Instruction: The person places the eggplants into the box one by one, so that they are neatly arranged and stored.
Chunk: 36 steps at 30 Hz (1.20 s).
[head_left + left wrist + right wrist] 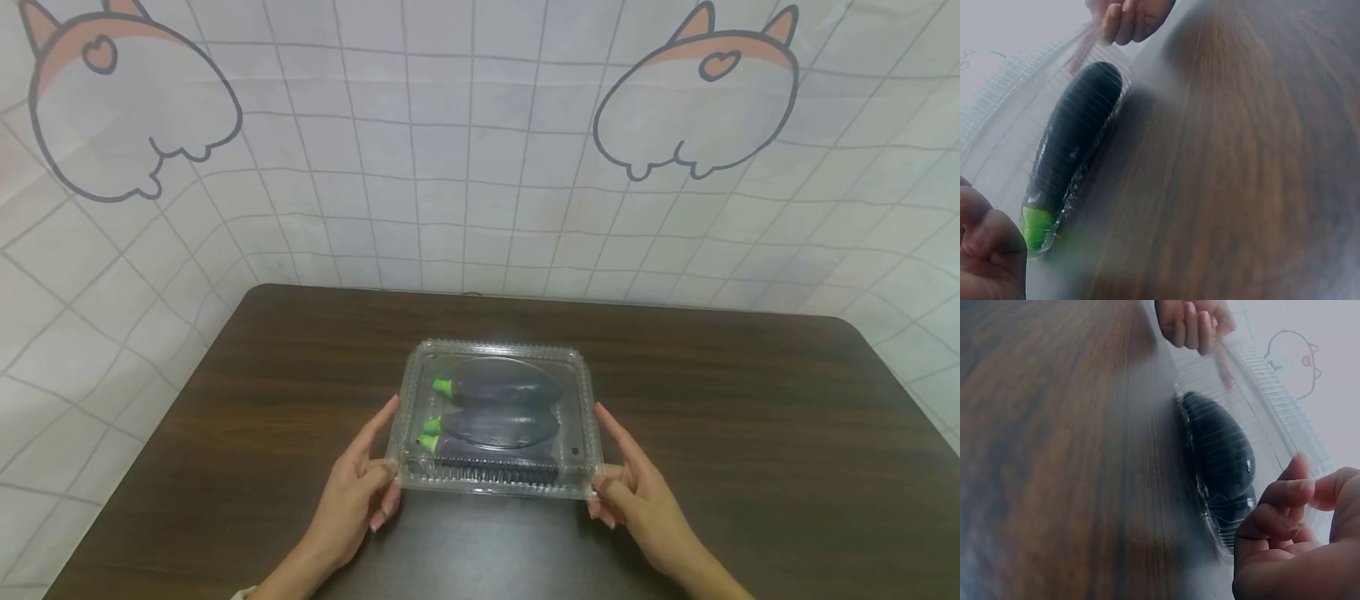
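Note:
A clear plastic clamshell box [495, 485] with its lid down is held between both hands near the middle of the table. Inside lie three dark purple eggplants [506, 389] with green stem ends pointing left. My left hand [351, 492] grips the box's left side, thumb on the rim near the front corner and index finger stretched along the side. On the opposite side my right hand [643, 500] pinches the rim near the front right corner, its index finger likewise extended along the wall. In the left wrist view one eggplant [1079, 131] shows through the ribbed side.
The dark brown wooden table [262, 400] has rounded far corners. Behind it and at both sides hangs a white grid-patterned cloth [465, 167] with cartoon animal drawings [697, 108].

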Motion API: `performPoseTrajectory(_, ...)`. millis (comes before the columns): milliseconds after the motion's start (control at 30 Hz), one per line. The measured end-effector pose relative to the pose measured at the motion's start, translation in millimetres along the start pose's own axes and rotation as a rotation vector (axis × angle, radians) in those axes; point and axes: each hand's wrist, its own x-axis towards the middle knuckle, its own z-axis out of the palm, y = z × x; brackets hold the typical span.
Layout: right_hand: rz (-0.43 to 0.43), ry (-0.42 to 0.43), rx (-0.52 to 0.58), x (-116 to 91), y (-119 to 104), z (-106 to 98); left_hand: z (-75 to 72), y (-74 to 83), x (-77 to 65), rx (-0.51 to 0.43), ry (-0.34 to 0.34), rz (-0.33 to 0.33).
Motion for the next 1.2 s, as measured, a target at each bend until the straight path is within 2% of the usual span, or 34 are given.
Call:
performPoseTrajectory(133,-0.012,0.000,0.037,1,-1,2,-0.7,0.9,-0.4,-0.047,-0.006,0.017)
performPoseTrajectory(333,-0.036,-0.007,0.074,2,-1,3,0.1,2.9,-1.4,-0.075,0.015,-0.010)
performPoseTrajectory(500,0.009,0.009,0.031,1,-1,5,-0.6,3.4,-2.7,-0.026,0.040,-0.018)
performPoseTrajectory(633,0.042,0.021,-0.007,2,-2,5,-2.3,3.1,-3.2,0.026,0.052,0.009)
performPoseTrajectory(767,0.040,0.021,-0.032,1,-4,3,-4.7,3.8,-3.2,0.038,0.031,0.024)
performPoseTrajectory(900,0.008,0.001,-0.056,0,-7,-1,-6.3,5.7,-3.6,0.048,0.029,-0.009)
performPoseTrajectory(1000,0.002,-0.023,-0.050,-1,-9,-4,-6.2,6.3,-3.1,0.050,0.001,-0.022)
performPoseTrajectory(1200,0.004,-0.032,-0.015,-4,-12,-6,-1.7,7.0,-1.2,-0.014,-0.049,-0.023)
